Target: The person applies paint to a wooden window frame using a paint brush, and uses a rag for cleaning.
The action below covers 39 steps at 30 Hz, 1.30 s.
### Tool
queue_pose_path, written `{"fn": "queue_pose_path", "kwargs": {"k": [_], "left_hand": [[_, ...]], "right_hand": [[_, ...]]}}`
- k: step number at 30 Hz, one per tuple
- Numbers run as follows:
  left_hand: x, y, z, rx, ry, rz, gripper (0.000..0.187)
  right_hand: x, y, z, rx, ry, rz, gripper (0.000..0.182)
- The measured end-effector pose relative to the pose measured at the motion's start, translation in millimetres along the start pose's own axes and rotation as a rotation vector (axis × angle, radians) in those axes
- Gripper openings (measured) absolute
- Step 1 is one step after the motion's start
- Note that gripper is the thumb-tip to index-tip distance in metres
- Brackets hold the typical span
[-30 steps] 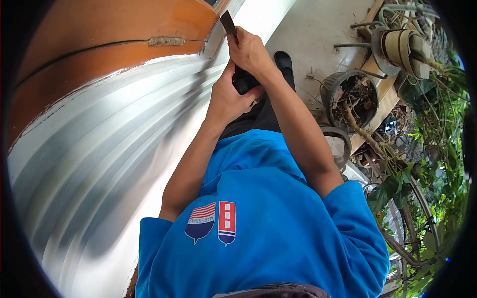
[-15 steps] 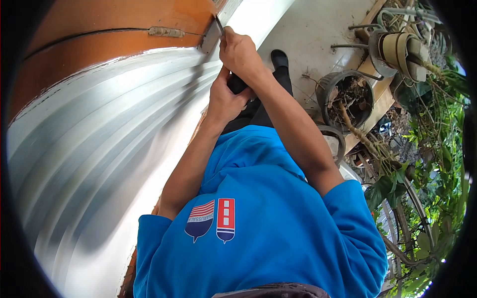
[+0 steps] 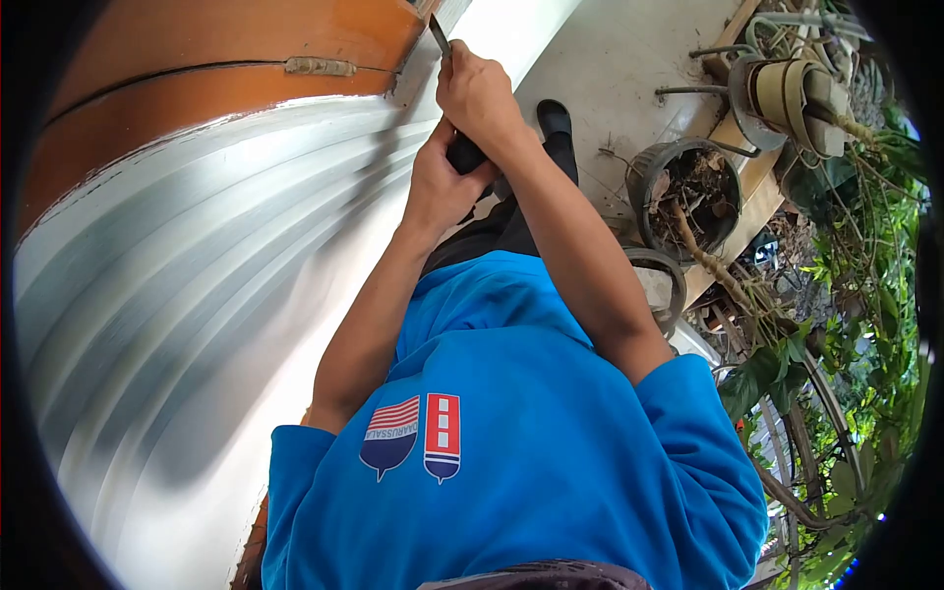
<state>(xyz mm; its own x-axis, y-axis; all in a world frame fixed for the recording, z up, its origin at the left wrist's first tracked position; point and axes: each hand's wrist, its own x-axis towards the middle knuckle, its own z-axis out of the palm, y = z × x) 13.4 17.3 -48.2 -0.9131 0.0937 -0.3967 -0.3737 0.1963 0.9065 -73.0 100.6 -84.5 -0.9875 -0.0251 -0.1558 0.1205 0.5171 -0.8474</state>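
My right hand [image 3: 480, 98] is closed around a tool with a narrow dark metal blade [image 3: 440, 35], which points up past my knuckles. Just below it, my left hand [image 3: 441, 187] wraps round a thick black handle [image 3: 464, 154], its thumb lying across it. Most of the tool between the hands is hidden by my fingers, so I cannot tell its exact kind. The blade tip is right by the corner where an orange-brown wooden panel [image 3: 226, 108] meets a white frame [image 3: 472, 34]. A pale worn hinge [image 3: 321, 66] sits on the panel's dark seam.
White ridged surface [image 3: 197, 315] curves down the left side. On the right stand a black plant pot [image 3: 683, 197] with dry leaves and a potted plant in a pale wrapped container [image 3: 795, 103]. Leafy branches [image 3: 836, 393] fill the right edge. A dark shoe [image 3: 553, 116] stands on the floor.
Both hands have shifted slightly upward with the tool. The blade tip is higher along the panel's corner, and more of the blade shows. The left hand has moved a little left.
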Motion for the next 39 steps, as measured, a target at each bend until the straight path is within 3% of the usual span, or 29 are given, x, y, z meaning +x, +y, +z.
{"fn": "queue_pose_path", "kwargs": {"k": [7,10,19,28,39], "left_hand": [[8,-2,1,-0.039,-0.007,-0.012,0.055],[6,-2,1,0.002,0.007,0.006,0.054],[4,-4,-2,0.038,-0.006,0.016,0.057],[10,-17,10,-0.105,-0.012,0.061,0.063],[-16,-23,15,-0.166,0.085,0.074,0.06]], "right_hand": [[7,3,0,-0.011,0.004,-0.05,0.022],[6,7,6,0.002,0.066,-0.088,0.014],[1,8,8,0.008,0.069,-0.087,0.011],[11,20,5,-0.064,0.055,-0.254,0.008],[-12,11,14,-0.08,-0.06,-0.203,0.01]]}}
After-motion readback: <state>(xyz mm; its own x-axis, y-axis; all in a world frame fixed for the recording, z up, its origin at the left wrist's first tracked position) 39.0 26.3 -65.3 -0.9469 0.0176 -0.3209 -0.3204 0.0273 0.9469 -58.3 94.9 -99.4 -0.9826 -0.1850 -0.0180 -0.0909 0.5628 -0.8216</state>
